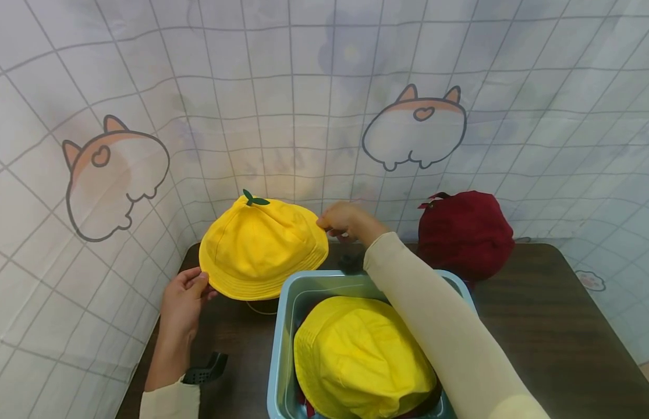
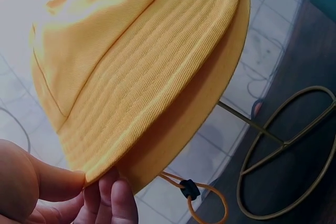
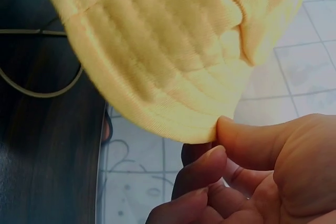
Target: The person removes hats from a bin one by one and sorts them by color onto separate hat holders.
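Note:
A yellow bucket hat with a green leaf sprout on top sits over a gold wire stand at the back left of the table. My left hand pinches the brim at its left side between thumb and fingers. On the opposite side, my right hand pinches the brim's right edge. An elastic cord with a black toggle hangs below the brim in the left wrist view. In front, a second yellow hat lies in a light blue bin, partly covered by my right sleeve.
A dark red hat stands at the back right, close to the wall. The dark wooden table ends at a white gridded curtain with corgi drawings. My right forearm crosses over the bin.

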Motion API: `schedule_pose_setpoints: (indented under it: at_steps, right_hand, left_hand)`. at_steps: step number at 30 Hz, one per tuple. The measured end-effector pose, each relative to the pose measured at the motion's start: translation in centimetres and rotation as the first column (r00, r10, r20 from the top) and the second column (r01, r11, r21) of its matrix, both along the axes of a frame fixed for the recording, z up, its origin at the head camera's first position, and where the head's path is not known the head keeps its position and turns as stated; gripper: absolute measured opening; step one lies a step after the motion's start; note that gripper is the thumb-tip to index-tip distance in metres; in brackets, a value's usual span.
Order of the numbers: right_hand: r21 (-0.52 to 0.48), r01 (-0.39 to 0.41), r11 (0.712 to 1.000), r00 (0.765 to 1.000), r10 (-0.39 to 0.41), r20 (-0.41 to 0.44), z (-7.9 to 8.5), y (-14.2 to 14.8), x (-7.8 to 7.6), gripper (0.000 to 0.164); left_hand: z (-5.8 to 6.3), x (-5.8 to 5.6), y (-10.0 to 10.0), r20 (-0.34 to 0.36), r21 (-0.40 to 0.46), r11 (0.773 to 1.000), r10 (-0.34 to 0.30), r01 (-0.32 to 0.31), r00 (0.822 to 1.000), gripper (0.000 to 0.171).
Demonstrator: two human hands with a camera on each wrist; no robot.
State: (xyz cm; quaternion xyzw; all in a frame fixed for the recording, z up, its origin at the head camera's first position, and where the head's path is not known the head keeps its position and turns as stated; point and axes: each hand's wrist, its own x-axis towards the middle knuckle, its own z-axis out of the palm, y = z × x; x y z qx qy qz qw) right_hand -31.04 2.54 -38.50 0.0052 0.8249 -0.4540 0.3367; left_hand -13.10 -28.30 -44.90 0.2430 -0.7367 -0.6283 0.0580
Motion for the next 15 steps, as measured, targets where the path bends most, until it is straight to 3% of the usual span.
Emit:
schedule_pose_setpoints:
  at_steps: [6,15]
  right_hand:
    - [0.051,0.01,0.999,1.0,-0.01,0.003,0.1,-0.3,0.1,0.023]
    - [0.137,-0.039,0.99,0.999,0.04,-0.008,0.1,-0.7,0.1,0.03]
  left_hand:
    - [-0.3,-0.1,-0.2,0.009,0.018,1.0,-0.012,0.012,1.0,0.04]
    - [-1.2,-0.6,-0.2,0.008,-0.014,1.0,-0.012,0.012,1.0,0.037]
